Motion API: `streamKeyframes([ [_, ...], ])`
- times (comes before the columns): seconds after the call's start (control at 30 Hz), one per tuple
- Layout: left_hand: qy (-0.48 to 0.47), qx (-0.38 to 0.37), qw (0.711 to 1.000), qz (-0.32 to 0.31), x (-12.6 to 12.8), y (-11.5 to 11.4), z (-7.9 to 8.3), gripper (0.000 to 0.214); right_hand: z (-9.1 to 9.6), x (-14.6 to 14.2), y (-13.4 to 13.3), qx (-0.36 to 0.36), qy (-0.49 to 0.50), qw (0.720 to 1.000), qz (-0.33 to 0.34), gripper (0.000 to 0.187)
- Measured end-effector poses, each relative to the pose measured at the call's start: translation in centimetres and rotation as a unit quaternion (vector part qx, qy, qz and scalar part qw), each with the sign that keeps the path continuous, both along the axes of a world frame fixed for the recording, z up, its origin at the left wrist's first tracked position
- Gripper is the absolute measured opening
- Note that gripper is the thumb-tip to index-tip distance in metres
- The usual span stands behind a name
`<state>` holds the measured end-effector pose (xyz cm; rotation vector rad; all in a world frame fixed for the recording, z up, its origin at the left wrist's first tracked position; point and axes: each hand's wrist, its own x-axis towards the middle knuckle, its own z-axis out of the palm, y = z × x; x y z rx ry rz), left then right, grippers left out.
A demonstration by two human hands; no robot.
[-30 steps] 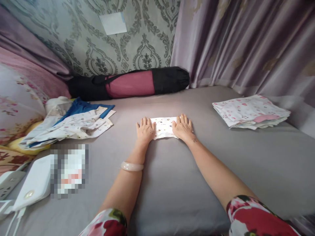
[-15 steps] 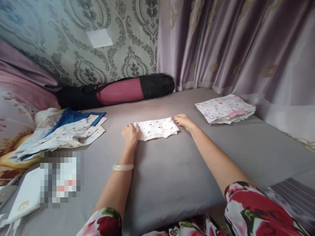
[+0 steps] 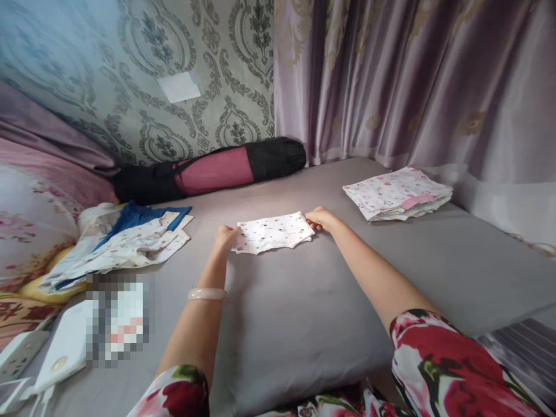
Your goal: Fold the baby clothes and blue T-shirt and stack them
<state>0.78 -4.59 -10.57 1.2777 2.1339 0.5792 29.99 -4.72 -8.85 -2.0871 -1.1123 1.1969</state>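
Note:
A small white garment with a scattered brown and dark print (image 3: 274, 233) is folded into a flat strip at the middle of the bed; its exact kind cannot be made out. My left hand (image 3: 226, 236) pinches its left end. At the opposite end, my right hand (image 3: 320, 219) has its fingers closed on the upper right corner. The strip is stretched out between both hands, low over the grey sheet (image 3: 278, 313). To the right lies a stack of folded white cloths with a pink print (image 3: 397, 194).
Loose clothes, white printed and blue (image 3: 139, 237), are heaped at the left beside a floral pillow (image 3: 35, 214). A long black and maroon bag (image 3: 212, 171) lies along the wall. Nearer on the left are a white device (image 3: 67, 344) with cables and a power strip (image 3: 21, 353).
My right hand has gone from just beside the garment to gripping its right corner. My left hand has shifted from resting over the left end to pinching its edge.

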Motion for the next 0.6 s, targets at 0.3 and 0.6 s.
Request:
streamKeyframes([
  [0.3, -0.09, -0.019, 0.995, 0.031, -0.1, 0.9, 0.6, 0.026, 0.4, 0.2, -0.6, 0.0, 0.045, 0.998, 0.039, 0.029],
  [0.6, -0.105, -0.007, 0.994, -0.012, -0.9, 0.1, 2.0, 0.024, 0.7, -0.1, -0.8, 0.008, 0.046, 0.997, 0.063, 0.026],
])
